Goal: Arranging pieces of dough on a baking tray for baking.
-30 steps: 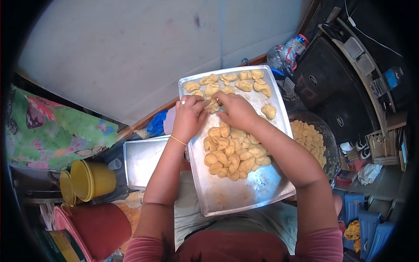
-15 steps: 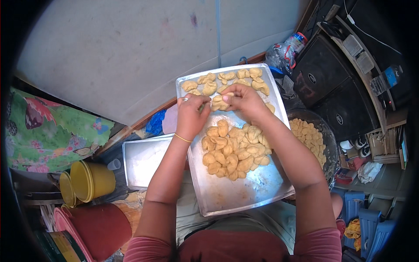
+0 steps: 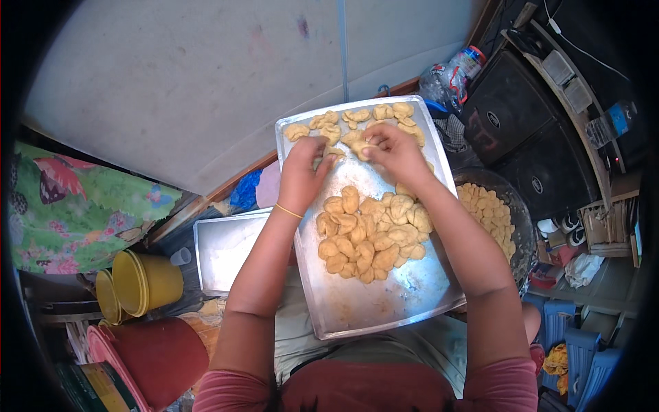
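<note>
A metal tray (image 3: pixel 340 309) rests over my lap with a large heap of yellowish dough pieces (image 3: pixel 371 237) near its middle and several pieces spread along the far end. My left hand (image 3: pixel 305 168), wearing a thin band at the wrist, pinches a small piece of dough (image 3: pixel 333 154) with bent fingers. Just right of it, my right hand (image 3: pixel 395 154) grips another dough piece (image 3: pixel 356 144) between thumb and fingers, near the far pieces.
A second metal tray (image 3: pixel 223 254) lies at left, beside yellow buckets (image 3: pixel 147 288) and a red bucket (image 3: pixel 161 357). A round pan of small pieces (image 3: pixel 484 213) is at right, beneath black boxes (image 3: pixel 522 123). A pale wall (image 3: pixel 192 82) stands ahead.
Both hands have shifted toward the far end of the tray. The dough held between them half a second ago now shows as separate pieces, one at each hand.
</note>
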The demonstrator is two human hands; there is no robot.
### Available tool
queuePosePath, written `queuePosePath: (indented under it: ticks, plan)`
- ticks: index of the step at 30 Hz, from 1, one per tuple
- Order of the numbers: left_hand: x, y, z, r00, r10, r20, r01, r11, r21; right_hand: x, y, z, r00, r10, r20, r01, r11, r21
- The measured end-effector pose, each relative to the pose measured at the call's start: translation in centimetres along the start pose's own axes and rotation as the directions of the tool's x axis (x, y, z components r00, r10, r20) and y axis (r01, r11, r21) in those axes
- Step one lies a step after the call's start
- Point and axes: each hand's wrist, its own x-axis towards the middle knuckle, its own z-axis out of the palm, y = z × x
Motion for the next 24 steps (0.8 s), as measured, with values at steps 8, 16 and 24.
queuePosePath:
  ticks: [8, 16, 24]
  plan:
    - [-0.7, 0.3, -2.7, 0.942, 0.212, 0.261, -0.3, 0.881, 0.365, -1.7, -1.4, -3.6, 0.941, -0.322, 0.1, 0.302, 0.672, -0.676]
    - [-0.5, -1.6, -2.5, 0.959, 0.234, 0.158, -0.279, 0.874, 0.398, -1.2, 1.7, -7.2, 0.989, -0.027, 0.143, 0.107, 0.801, -0.589]
    - [1.3, 1.0, 3.0, 0.857, 0.376, 0.352, -0.497, 0.783, 0.375, -1.0, 1.6, -3.0, 0.946, -0.321, -0.044, 0.249, 0.807, -0.536]
